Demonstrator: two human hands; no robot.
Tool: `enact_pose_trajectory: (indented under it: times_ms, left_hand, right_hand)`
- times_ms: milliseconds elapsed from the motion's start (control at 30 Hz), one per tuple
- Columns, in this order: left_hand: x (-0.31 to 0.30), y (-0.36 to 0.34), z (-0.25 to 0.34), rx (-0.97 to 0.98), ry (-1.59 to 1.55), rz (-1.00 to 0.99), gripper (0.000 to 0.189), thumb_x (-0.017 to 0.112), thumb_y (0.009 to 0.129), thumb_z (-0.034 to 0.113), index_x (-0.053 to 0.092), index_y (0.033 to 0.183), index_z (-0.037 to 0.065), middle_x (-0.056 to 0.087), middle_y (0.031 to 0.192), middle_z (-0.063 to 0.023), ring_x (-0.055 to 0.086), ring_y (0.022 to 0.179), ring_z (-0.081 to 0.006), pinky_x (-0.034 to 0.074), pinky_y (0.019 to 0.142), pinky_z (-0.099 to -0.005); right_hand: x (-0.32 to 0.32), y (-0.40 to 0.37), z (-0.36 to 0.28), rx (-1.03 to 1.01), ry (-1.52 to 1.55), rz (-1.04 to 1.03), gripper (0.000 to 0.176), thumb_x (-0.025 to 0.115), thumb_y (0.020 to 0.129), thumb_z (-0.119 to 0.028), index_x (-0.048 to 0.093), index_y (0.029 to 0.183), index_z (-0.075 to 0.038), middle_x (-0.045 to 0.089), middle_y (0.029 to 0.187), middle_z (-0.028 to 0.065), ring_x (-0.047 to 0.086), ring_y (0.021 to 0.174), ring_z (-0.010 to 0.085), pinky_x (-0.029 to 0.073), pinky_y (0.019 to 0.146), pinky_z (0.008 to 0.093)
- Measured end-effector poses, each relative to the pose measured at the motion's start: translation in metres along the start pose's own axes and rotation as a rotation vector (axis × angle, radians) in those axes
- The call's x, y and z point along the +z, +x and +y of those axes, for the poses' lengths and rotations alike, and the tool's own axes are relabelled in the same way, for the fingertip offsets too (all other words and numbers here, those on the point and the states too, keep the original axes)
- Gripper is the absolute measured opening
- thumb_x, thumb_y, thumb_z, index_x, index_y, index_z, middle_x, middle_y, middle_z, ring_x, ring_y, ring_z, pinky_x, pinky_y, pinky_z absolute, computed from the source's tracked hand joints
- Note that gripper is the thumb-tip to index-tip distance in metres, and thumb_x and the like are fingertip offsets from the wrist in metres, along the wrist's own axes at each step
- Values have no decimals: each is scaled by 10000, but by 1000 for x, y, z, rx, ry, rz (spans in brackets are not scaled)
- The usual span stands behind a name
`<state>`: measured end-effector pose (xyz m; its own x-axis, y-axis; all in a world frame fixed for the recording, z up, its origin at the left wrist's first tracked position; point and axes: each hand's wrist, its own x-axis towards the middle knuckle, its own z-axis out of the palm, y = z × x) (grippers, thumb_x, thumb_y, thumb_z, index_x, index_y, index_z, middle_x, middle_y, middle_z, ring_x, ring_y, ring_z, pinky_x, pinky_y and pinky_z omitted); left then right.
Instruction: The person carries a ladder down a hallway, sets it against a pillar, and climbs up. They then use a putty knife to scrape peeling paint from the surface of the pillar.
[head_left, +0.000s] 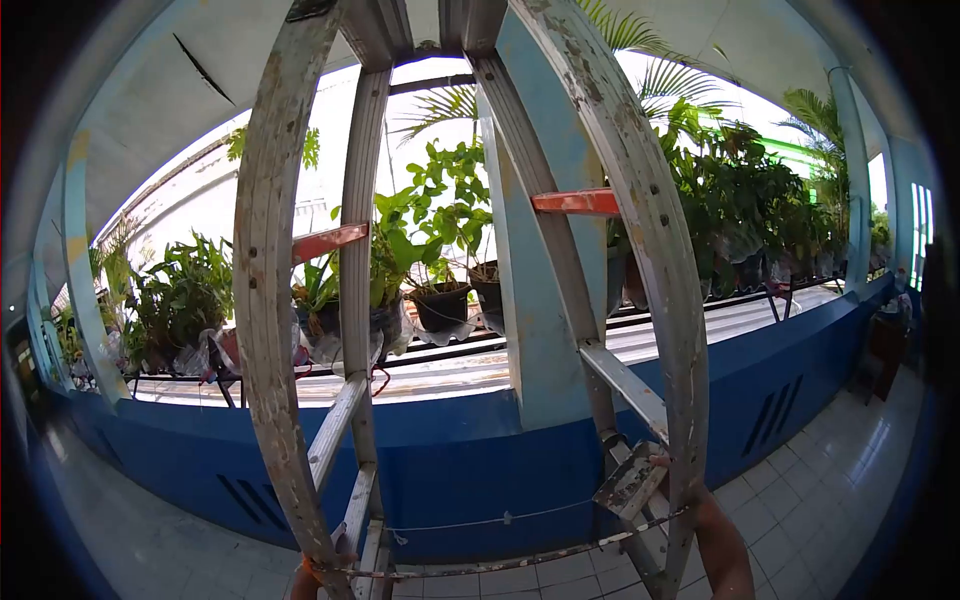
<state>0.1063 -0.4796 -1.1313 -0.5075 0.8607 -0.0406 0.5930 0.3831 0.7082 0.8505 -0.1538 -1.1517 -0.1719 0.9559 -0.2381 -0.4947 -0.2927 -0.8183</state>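
Observation:
A tall, paint-spotted aluminium stepladder (pixel 272 290) stands unfolded right before me, its two sides joined by red spreader bars (pixel 578 203). Low on its left rail, my left hand (pixel 318 572) is closed round the metal, mostly hidden behind it. My right hand (pixel 700 515) grips the lower right rail from the outer side, with fingertips showing past it. Beside those fingertips is a flat, paint-splattered grey piece (pixel 630 482). A thin cord (pixel 505 518) and a worn rod (pixel 500 564) stretch between the two sides near the bottom.
Behind the ladder runs a low blue wall (pixel 460 485) with a light blue pillar (pixel 550 350). Potted plants (pixel 440 305) line the ledge beyond it. Pale floor tiles (pixel 800 510) extend to the right, where a brown piece of furniture (pixel 888 345) stands by the wall.

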Motion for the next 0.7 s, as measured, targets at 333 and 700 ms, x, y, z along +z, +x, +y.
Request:
enact_pose_trajectory:
  times_ms: [333,700]
  left_hand:
    - [43,43,-68,114,-632,-97,640,841,848,306,590,1350,-3,658,1276,-127,650,1084,-208,537,916,-335]
    - [2,-59,-52,-125,-560,140,1388,977,594,542,230,1543,-141,359,1524,-366,417,1414,-448,383,1157,-449]
  right_hand:
    - [18,-107,-112,-894,275,817,426,722,910,-240,668,1252,8,676,1220,134,679,1044,266,551,905,402]
    - [314,-315,-9,-1828,284,1275,403,700,973,-242,639,1261,32,626,1307,217,685,1150,330,620,977,400]
